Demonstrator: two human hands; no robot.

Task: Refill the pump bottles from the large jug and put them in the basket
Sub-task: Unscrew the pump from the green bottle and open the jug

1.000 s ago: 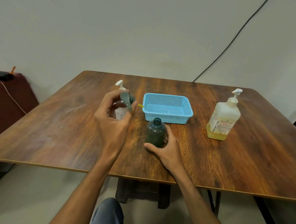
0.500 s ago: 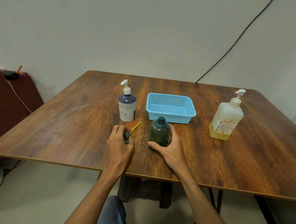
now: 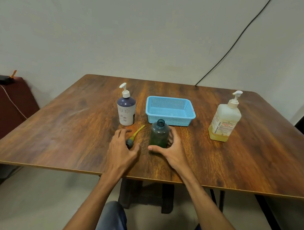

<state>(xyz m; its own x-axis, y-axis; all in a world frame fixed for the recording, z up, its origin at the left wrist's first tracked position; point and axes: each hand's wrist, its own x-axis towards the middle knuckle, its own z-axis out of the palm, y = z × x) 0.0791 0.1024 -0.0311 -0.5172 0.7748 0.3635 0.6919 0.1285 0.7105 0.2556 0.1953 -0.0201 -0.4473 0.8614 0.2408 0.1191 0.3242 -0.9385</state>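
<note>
On the wooden worktop a dark green bottle stood upright with its neck open and no pump on it, just in front of the near wall of the blue basket, which held no bottle. The right hand grasped this bottle low on its body: the thumb lay across the base on the near side and the fingers curled round the far right side. To the left of the bottle, apart from it, the pump head lay on its side on the worktop, its dark cap towards the person and its yellow dip tube pointing away and to the right, towards the gap between the basket and the purple-and-white pump bottle. That bottle stood upright to the left of the basket with its white pump fitted. The left hand lay palm down over the near end of the pump head, the cap showing between its forefinger and thumb; whether the fingers were pinching the cap or only resting against it could not be told. The large jug stood well to the right of the basket, near the right edge of the worktop, upright, with a white pump on top and yellowish liquid low in its pale body. Neither hand touched it. A black cable ran down the wall behind the worktop, and a dark red piece of furniture stood at the left.
</note>
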